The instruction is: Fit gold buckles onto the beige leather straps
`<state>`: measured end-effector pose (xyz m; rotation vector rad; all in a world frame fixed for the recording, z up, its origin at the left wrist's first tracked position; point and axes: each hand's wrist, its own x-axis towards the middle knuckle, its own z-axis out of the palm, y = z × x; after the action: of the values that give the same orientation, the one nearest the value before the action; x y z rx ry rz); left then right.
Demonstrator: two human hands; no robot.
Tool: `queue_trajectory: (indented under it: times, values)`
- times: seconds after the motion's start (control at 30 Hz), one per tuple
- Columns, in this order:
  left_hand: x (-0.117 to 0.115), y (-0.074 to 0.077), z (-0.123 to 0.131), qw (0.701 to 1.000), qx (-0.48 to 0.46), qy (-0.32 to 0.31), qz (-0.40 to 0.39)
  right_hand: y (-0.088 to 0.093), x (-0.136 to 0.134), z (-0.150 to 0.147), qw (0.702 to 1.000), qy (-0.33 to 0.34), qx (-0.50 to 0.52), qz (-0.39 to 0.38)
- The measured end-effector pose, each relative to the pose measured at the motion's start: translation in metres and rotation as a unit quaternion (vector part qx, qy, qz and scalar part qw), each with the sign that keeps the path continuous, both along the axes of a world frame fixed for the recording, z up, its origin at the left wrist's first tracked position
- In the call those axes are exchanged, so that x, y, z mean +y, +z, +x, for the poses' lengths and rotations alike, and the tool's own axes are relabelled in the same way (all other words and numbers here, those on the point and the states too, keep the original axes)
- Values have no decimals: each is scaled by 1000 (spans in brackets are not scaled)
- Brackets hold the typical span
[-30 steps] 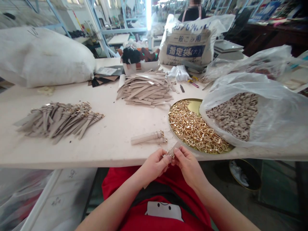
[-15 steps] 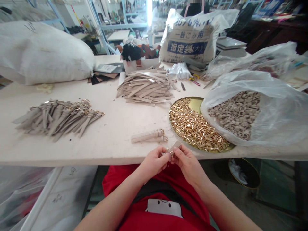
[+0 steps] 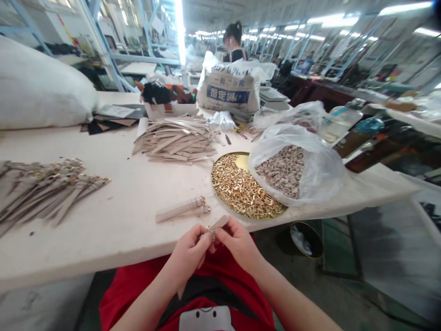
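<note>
Close together at the table's front edge, both hands are closed on one beige strap [image 3: 219, 222]. My left hand [image 3: 191, 248] pinches it near a small gold buckle [image 3: 211, 232], partly covered by fingers. The strap's other end seems to hang below that hand. My right hand [image 3: 238, 241] grips the strap by the flat end pointing up and right. Just beyond the hands lie a few buckled straps [image 3: 181, 209]. To their right is a round gold tray [image 3: 244, 161] heaped with gold buckles [image 3: 246, 188].
A clear plastic bag [image 3: 320, 177] of beige loops [image 3: 284, 170] overlaps the tray. Loose beige strips [image 3: 179, 140] are piled further back, and buckled straps [image 3: 44, 188] at left. Behind stand a printed sack [image 3: 229, 89] and a person [image 3: 234, 43]. A bin [image 3: 306, 239] sits below the table edge.
My view has swung right and tilted up, so the table's things appear further left, and the person behind shows more. Both hands keep hold of the strap, with little change in grip.
</note>
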<state>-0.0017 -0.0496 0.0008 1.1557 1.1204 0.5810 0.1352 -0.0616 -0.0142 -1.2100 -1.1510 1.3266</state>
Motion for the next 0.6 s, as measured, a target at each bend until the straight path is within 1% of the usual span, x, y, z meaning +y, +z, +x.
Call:
queue_trajectory:
  times: [0.07,0.13,0.2,0.23,0.27,0.33,0.4,0.47,0.53,0.6]
  values:
    - [0,-3,1,999,30,-4,27,0,0,1,999,-17,-25,19]
    - [0,-4,1,994,71,-10,84,-1,0,1,996,-41,-66,40]
    - [2,-4,1,986,103,-16,129,-2,1,2,994,-41,-85,50]
    - [3,-4,0,984,114,-19,137,-2,2,3,994,-35,-93,51]
    - [5,-3,0,983,121,-23,137,-2,3,4,992,-31,-108,56]
    - [11,-3,-1,984,126,-34,121,0,4,8,982,-30,-170,82]
    - [17,-4,0,987,118,-47,98,4,5,13,960,-25,-245,132]
    - [22,-5,3,991,99,-56,74,7,7,18,942,-4,-288,174]
    - [26,-6,9,993,86,-61,54,8,10,23,941,6,-290,175]
    - [29,-7,16,994,83,-54,54,7,14,25,955,-7,-265,130]
